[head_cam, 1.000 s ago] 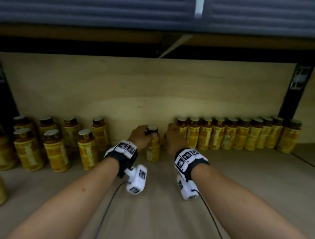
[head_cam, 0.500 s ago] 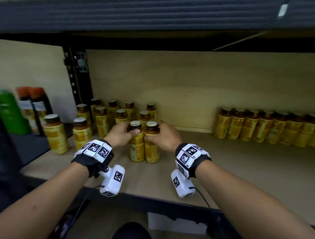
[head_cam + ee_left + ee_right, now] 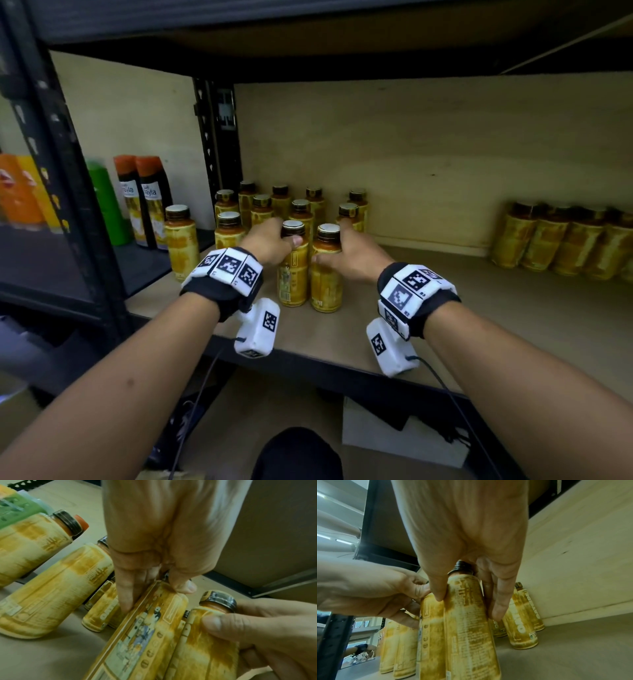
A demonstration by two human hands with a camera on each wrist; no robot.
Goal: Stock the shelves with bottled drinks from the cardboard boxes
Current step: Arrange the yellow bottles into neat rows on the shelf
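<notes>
Two yellow-labelled drink bottles stand side by side on the wooden shelf, touching each other. My left hand grips the left bottle near its shoulder, thumb across the neck; the left wrist view shows the same hand and bottle. My right hand grips the right bottle the same way, with thumb and fingers round its body. Both bottles rest upright on the shelf just in front of a cluster of like bottles.
A row of the same bottles lines the back wall at the right. Between it and the left cluster the shelf board is bare. A black upright post divides off a bay with green and orange-capped bottles. The upper shelf hangs low overhead.
Both hands, each holding a bottle, moved left from the right-hand row to the left cluster. The view has shifted left and pulled back with them.
</notes>
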